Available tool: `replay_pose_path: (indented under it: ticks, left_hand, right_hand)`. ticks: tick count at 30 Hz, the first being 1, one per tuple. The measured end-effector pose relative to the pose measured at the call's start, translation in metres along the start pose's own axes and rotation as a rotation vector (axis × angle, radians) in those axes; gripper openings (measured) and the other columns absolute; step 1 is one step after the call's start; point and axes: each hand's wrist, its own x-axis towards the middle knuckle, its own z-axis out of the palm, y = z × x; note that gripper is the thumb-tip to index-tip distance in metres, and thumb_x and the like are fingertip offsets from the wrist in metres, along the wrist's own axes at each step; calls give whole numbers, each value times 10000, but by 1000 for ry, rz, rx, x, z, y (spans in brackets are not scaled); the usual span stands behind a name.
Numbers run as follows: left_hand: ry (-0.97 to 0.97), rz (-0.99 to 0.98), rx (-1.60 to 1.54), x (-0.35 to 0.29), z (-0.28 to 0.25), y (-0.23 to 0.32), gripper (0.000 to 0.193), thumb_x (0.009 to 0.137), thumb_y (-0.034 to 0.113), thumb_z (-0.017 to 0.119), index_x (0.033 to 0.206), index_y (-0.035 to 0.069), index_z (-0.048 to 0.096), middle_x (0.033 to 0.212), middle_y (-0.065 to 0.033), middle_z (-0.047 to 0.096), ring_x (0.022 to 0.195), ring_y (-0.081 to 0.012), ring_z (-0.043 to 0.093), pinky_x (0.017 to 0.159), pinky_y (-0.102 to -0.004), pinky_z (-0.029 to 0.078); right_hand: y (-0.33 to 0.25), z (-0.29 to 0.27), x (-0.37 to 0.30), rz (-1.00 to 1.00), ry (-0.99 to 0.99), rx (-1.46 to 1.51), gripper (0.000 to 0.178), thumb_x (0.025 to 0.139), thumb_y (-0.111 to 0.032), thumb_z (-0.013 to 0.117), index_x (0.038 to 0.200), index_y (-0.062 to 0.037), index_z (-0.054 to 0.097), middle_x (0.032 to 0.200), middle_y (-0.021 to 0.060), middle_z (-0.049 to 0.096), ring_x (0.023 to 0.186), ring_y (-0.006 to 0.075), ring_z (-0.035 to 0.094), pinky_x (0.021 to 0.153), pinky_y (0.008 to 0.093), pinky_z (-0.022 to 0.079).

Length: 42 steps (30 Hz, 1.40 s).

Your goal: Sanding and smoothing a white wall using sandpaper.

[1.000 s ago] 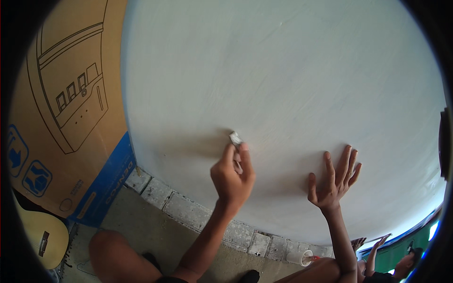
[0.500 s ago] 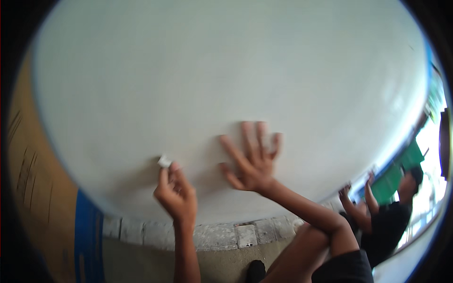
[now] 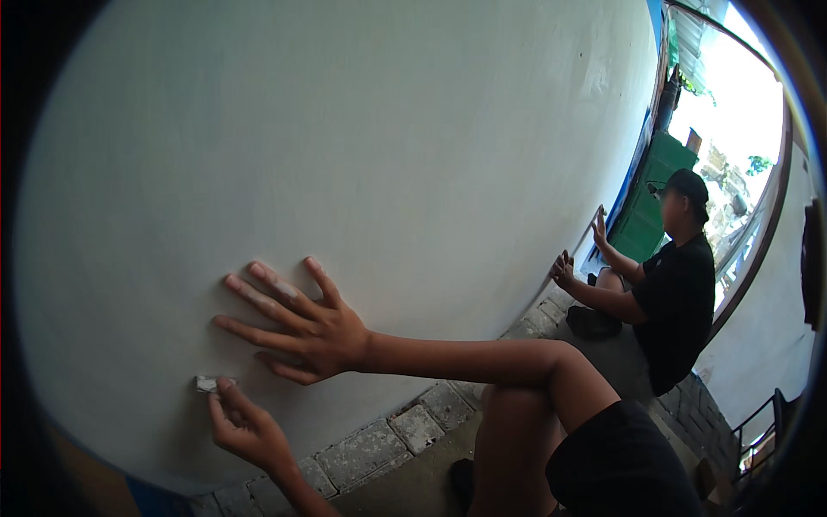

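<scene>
The left hand (image 3: 245,426) pinches a small pale block (image 3: 207,383) in its fingertips and presses it to the white wall (image 3: 388,155), low down near the paving stones (image 3: 379,444). Just above it, the right hand (image 3: 301,327) lies flat on the wall, fingers spread, holding nothing. Farther along, another person (image 3: 672,302) sits with both hands on the wall.

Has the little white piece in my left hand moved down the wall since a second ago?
Yes. The white piece in the left hand now sits nearer the paving stones.
</scene>
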Motion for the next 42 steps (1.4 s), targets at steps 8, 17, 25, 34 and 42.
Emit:
replay_pose_path:
  ticks: [8,17,25,34,42]
  left_hand:
    - [141,-79,6,40,-29,-20,379,1062,233,588,1186,-119,653,1002,-168,712,896,-178,680,790,-308,548]
    - [-78,-56,11,-3,-5,-19,394,1057,225,587,1191,-142,632,1006,-211,710,945,-231,700,832,-339,556]
    - [153,-126,68,31,-31,-41,421,1070,283,567,1243,-94,642,1071,-197,707,925,-206,692,810,-301,546]
    - [129,-138,48,22,-23,-27,431,1072,291,566,1207,-110,652,972,-127,705,798,-155,639,689,-261,505]
    - [114,-201,64,23,-31,-23,451,1079,355,546,1117,-83,643,864,-56,648,682,-87,534,590,-240,425]
  right_hand:
    - [3,1,-2,-28,0,-9,775,869,-525,534,1591,-329,333,1701,77,217,1575,261,183,1236,646,-40]
    - [0,1,-2,5,-35,-22,615,943,-524,452,1543,-391,424,1682,52,282,1564,243,222,1224,637,-98]
    - [1,2,0,-18,-21,-35,595,955,-523,419,1535,-392,435,1674,60,298,1559,250,238,1227,636,-98]
    - [2,2,-2,-23,-31,-44,599,939,-533,429,1522,-396,453,1672,61,303,1555,255,248,1226,641,-96]
    - [1,3,-1,-18,1,-37,693,893,-518,503,1556,-353,389,1695,71,239,1566,260,220,1226,667,-5]
